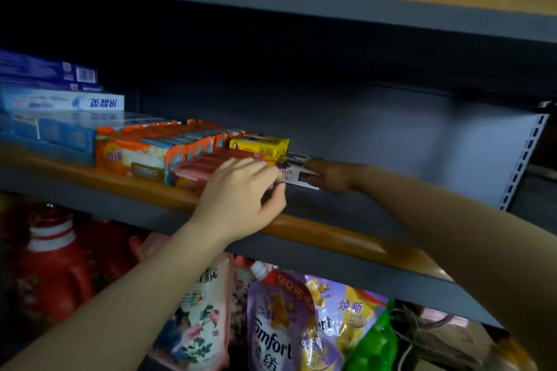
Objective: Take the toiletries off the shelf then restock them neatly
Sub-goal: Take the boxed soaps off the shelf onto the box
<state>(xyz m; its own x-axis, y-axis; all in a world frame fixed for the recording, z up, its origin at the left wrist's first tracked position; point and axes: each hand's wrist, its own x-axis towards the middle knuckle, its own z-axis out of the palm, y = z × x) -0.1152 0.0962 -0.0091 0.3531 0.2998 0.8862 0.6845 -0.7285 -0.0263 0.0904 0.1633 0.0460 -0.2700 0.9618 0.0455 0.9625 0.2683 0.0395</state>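
Two hands meet on one small box from where I watch through the head camera: a white Lux soap box [297, 175] with purple print, lying flat on the grey middle shelf [391, 141] just behind its orange front edge. My left hand [241, 199] comes in from below, its fingers curled over the box's left end with the thumb underneath near the front, so I read it as pinching that end. My right hand [330, 176] reaches across from the right and sits against the box's right end, fingers bent around it; it lies in shadow, so how firmly it grips I cannot tell. Just left of the box, touching or nearly so, is a row of pink-red soap bars [208, 166], with a yellow soap pack [259, 146] behind them. Further left runs a block of orange-and-blue soap packs [156, 147], packed close together in rows. Beyond those, at the far left, blue and white toothpaste boxes [60, 105] are stacked several high. To the right of the Lux box the shelf runs on as bare grey metal to the perforated upright [524, 159]. On the shelf below I see a red detergent bottle [54, 265], a pink floral refill pouch [196, 325] and a purple Comfort refill pouch [280, 325] leaning together. Blurred goods line the shelf above.
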